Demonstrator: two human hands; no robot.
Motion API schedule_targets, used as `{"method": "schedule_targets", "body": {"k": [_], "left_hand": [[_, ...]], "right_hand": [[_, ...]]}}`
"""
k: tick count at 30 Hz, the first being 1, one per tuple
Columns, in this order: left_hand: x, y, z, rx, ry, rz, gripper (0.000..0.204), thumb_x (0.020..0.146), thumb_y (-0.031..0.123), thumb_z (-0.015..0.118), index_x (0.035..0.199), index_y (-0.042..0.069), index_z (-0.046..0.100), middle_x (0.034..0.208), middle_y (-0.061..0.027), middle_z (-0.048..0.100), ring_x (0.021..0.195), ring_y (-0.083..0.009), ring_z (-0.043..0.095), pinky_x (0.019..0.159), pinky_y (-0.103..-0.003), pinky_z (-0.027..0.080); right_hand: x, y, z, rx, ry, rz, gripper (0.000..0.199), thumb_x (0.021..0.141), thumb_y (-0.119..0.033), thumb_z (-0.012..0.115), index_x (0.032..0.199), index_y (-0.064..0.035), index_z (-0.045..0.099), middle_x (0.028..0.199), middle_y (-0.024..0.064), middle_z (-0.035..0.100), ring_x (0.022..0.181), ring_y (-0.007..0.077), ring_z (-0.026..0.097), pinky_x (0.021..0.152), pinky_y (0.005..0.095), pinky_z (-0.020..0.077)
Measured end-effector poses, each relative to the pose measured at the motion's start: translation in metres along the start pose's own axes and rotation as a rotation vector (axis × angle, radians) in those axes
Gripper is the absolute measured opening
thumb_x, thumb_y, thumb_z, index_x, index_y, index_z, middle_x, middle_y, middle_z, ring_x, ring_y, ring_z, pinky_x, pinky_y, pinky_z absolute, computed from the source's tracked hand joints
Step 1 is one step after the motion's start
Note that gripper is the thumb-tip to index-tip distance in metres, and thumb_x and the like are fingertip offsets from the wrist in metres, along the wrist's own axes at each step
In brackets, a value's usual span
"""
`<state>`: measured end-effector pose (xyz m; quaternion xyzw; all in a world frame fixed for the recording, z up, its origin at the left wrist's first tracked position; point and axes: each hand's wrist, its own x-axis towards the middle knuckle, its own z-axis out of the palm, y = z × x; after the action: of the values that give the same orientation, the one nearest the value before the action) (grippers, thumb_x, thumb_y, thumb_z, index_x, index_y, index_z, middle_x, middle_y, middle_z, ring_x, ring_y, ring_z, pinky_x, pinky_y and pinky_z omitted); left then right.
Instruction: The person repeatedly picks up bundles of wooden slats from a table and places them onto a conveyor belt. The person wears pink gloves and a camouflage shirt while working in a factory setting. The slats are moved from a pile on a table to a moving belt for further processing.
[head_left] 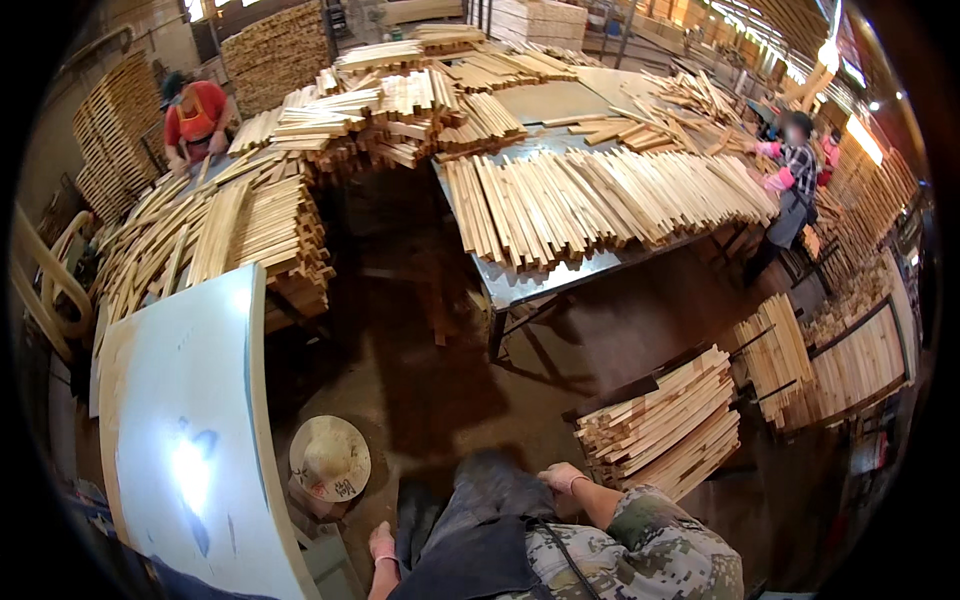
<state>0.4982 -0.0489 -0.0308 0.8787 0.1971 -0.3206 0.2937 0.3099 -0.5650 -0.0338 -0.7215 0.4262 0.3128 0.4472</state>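
Looks like a pause between handling steps: nothing visible in either hand. My right hand [562, 477] is on the near side of the table [520, 286], just beside the strip stack [660, 422]; grip looks loosely curled, can't tell if closed. My left hand [382, 542] is nearer me, left of the table's front corner; can't tell its grip. Any pick off that stack calls for spread fingers. Stack: apart from the table, near side; pale-to-tan wood, roughly parallel layers, uneven ends.

Left hand [382, 542] and right hand [562, 477] are well apart, the right forearm [597, 502] angled inward.
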Motion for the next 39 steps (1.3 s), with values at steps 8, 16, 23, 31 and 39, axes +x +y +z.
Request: {"method": "schedule_targets", "body": {"k": [8,16,23,31,39], "left_hand": [[0.073,0.132,-0.017,-0.133,-0.061,-0.339,0.069,0.097,0.047,0.07,0.142,-0.006,0.065,0.146,-0.02,0.067,0.128,-0.0339,0.065,0.108,-0.043,0.048],[0.212,0.224,-0.026,0.184,-0.454,-0.25,0.074,0.101,0.06,0.054,0.141,-0.001,0.066,0.149,-0.0205,0.064,0.133,-0.0374,0.059,0.114,-0.042,0.043],[0.296,0.427,-0.037,-0.24,-0.348,-0.111,0.059,0.101,0.04,0.065,0.138,-0.007,0.067,0.138,-0.0175,0.069,0.122,-0.0304,0.064,0.108,-0.041,0.047],[0.303,0.648,0.019,-0.208,-0.427,0.013,0.034,0.098,0.038,0.074,0.117,0.01,0.071,0.098,-0.003,0.068,0.065,-0.0154,0.053,0.055,-0.034,0.04],[0.281,0.827,0.141,-0.169,-0.547,0.203,0.071,0.098,0.036,0.072,0.161,0.01,0.049,0.108,-0.0026,0.067,0.083,-0.0159,0.061,0.071,-0.033,0.048]], "right_hand": [[0.002,-0.056,-0.06,0.143,0.028,0.187,0.062,0.098,-0.046,0.064,0.137,0.0019,0.069,0.141,0.0245,0.068,0.129,0.0406,0.066,0.107,0.0474,0.0522],[0.059,-0.111,-0.118,-0.113,0.181,0.075,0.056,0.099,-0.047,0.058,0.121,0.0025,0.074,0.127,0.0281,0.072,0.124,0.0449,0.067,0.104,0.0503,0.0521],[0.076,-0.242,-0.241,0.248,0.385,0.154,0.069,0.096,-0.046,0.066,0.143,0.0033,0.062,0.144,0.0329,0.062,0.139,0.0454,0.058,0.116,0.0474,0.0456],[0.177,-0.29,-0.404,0.607,0.801,-0.011,0.094,0.096,-0.035,0.077,0.165,0.0068,0.029,0.16,0.0318,0.049,0.151,0.0396,0.047,0.124,0.041,0.0369],[0.297,-0.262,-0.567,0.591,1.125,-0.044,0.096,0.096,-0.033,0.075,0.169,0.0035,0.024,0.169,0.0296,0.038,0.157,0.039,0.039,0.128,0.0382,0.0314]]}}
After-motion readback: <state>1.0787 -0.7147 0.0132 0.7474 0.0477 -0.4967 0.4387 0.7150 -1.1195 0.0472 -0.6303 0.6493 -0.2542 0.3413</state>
